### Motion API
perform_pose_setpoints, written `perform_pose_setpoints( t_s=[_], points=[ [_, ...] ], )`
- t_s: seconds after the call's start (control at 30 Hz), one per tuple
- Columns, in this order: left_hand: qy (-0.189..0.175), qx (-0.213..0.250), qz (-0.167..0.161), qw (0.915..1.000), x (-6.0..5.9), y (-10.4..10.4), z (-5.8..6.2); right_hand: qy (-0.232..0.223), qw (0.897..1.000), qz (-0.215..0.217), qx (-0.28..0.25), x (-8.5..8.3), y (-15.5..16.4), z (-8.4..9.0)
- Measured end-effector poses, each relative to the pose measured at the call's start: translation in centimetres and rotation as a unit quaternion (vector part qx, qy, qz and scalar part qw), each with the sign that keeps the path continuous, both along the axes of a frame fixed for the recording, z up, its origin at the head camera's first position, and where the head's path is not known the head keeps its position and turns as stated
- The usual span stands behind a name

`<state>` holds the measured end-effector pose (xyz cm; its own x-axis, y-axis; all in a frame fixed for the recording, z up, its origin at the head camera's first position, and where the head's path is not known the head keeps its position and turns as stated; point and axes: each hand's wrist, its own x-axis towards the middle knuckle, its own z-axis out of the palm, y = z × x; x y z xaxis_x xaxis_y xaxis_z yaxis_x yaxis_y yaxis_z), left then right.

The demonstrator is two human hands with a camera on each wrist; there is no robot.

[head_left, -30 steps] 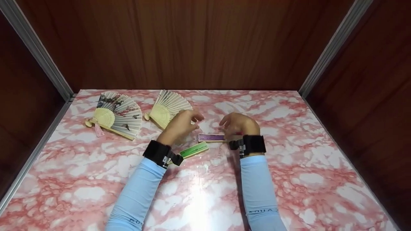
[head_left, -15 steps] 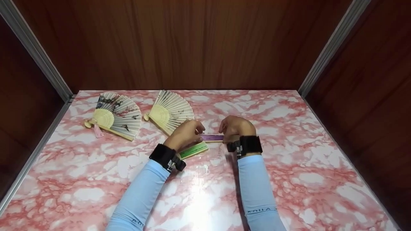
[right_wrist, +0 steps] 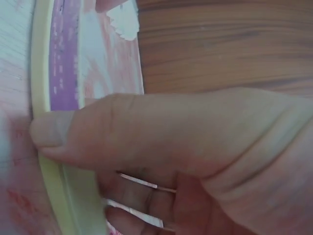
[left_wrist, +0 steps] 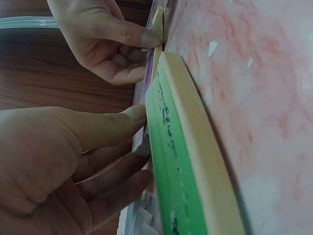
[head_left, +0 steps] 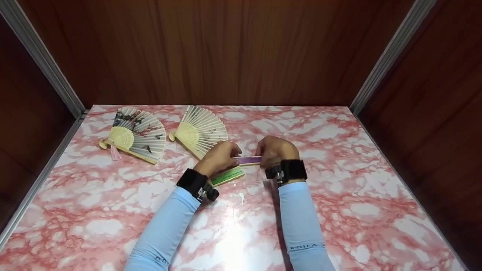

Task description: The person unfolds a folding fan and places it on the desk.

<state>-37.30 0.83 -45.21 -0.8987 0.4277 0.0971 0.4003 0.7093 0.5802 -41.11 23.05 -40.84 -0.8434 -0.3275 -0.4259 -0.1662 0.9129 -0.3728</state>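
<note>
Both hands (head_left: pixel 246 154) have closed in, now pinching the folded purple fan (head_left: pixel 249 160), its print unreadable.

Close up, the right hand (right_wrist: pixel 205 161) fills most of the frame, its thumb lying across the pale wooden edge of the closed purple fan (right_wrist: pixel 62 73) and pressing on it. Other fingers (right_wrist: pixel 142 196) curl underneath. The pink-marbled bench (right_wrist: pixel 110 63) and a brown wooden wall (right_wrist: pixel 225 44) lie behind
</note>
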Motion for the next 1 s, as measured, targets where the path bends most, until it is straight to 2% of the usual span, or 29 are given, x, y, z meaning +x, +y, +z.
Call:
perform_pose_setpoints(
  t_s=[0.37, 0.43, 0.53, 0.67, 0.73, 0.77, 0.83, 0.9, 0.97, 1.0],
  points=[
    [0.036, 0.0, 0.018, 0.9992, -0.3, 0.0, -0.6, 0.071, 0.996, 0.002, -0.049, -0.3, -0.2, -1.2],
    [0.043, 0.002, 0.032, 0.9985, -0.3, -0.2, -0.5, 0.088, 0.994, 0.009, -0.06, -0.3, -0.3, -1.1],
    [0.042, 0.033, 0.06, 0.9968, -0.5, -0.6, 0.0, 0.127, 0.988, 0.036, -0.08, -0.5, -0.4, -0.7],
    [0.048, 0.121, 0.092, 0.9872, -0.6, -1.3, 1.3, 0.187, 0.973, 0.067, -0.119, -0.8, -0.4, 0.3],
    [0.061, 0.187, 0.1, 0.9754, -0.7, -1.6, 1.9, 0.207, 0.965, 0.069, -0.144, -0.8, -0.4, 0.9],
    [0.071, 0.225, 0.102, 0.9664, -0.7, -1.6, 2.3, 0.216, 0.961, 0.068, -0.158, -0.8, -0.4, 1.1],
    [0.086, 0.314, 0.107, 0.9396, -0.6, -1.7, 3.0, 0.231, 0.952, 0.064, -0.188, -0.6, -0.4, 1.8],
    [0.1, 0.397, 0.104, 0.9064, -0.5, -1.7, 3.6, 0.247, 0.942, 0.057, -0.222, -0.5, -0.4, 2.4],
    [0.11, 0.457, 0.103, 0.8766, -0.3, -1.7, 4.1, 0.258, 0.929, 0.048, -0.259, -0.3, -0.5, 2.8],
    [0.112, 0.478, 0.101, 0.8653, -0.2, -1.6, 4.3, 0.262, 0.922, 0.043, -0.281, -0.2, -0.6, 3.1]
  ],
)
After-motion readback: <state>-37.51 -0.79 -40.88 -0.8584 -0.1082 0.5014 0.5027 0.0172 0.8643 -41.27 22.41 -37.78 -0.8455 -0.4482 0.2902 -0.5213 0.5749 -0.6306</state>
